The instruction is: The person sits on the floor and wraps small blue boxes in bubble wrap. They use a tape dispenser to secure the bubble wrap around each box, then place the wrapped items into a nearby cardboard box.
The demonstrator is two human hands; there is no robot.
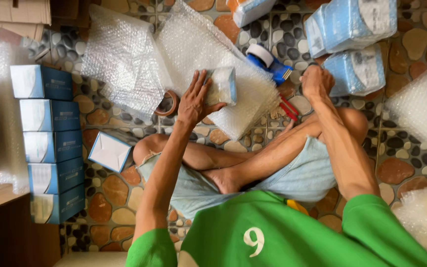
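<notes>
Two bare hands work over a pebble-patterned floor [401,170]. The left hand [193,101] presses a small box already wrapped in bubble wrap [222,85], fingers spread over its near side and thumb hooked under; the box rests on a bubble-wrap sheet [245,106] spread before the person's crossed legs. The right hand [316,81] is bunched, fingers curled down near a blue tape dispenser [269,62]; whether it grips anything cannot be told. The parcel looks light, its skin soft and somewhat slippery, so holding it across the flat faces seems safest. Stacked blue boxes [50,148] stand well to the left.
</notes>
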